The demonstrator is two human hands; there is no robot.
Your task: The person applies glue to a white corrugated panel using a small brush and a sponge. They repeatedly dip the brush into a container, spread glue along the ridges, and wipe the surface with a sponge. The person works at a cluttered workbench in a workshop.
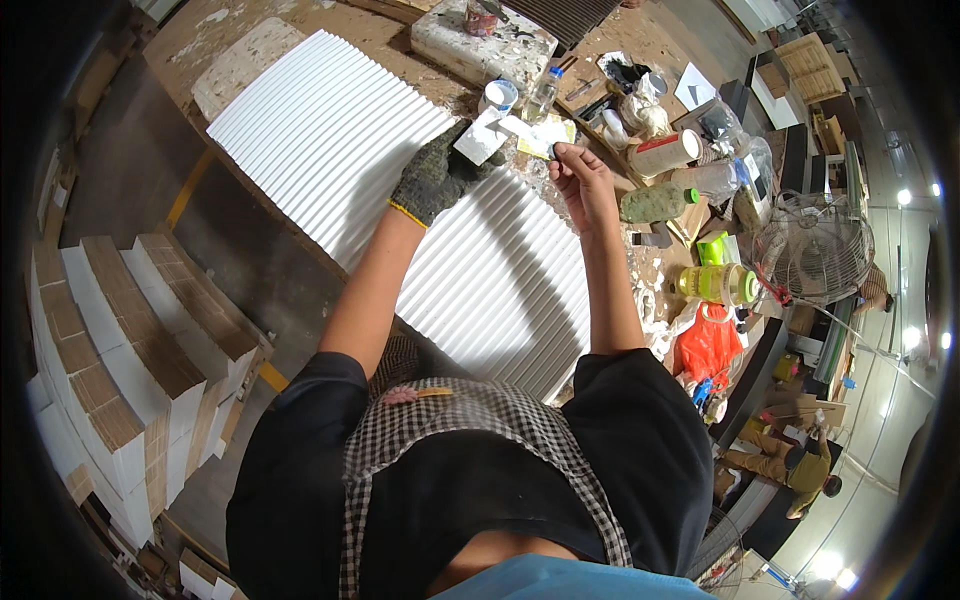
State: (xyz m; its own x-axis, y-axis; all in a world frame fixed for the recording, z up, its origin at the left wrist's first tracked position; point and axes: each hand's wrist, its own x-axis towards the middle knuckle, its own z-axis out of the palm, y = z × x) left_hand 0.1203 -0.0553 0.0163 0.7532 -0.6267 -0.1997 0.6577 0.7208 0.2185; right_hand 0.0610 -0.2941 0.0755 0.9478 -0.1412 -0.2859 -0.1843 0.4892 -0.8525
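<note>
My left hand (pixel 435 178), in a dark knitted glove with a yellow cuff edge, is closed on a small white block (pixel 481 142), raised over the work table. My bare right hand (pixel 583 178) is just right of it, thumb and forefinger pinched together. What those fingers hold is too small to make out; a dark speck shows at their tips. Under both hands stretches a row of white strips (pixel 310 120), laid side by side like a ridged panel. Beyond the block stand a small white tub (pixel 499 96) and a clear bottle with a blue cap (pixel 543 95).
Bottles, including a green-capped one (pixel 655 203), a white canister (pixel 667 152) and a red plastic bag (pixel 708 340) crowd the table's right side. A stained white slab (pixel 470 45) lies at the back. Stacked boards (pixel 130 350) stand left; a fan (pixel 815 245) and another person (pixel 800 465) are right.
</note>
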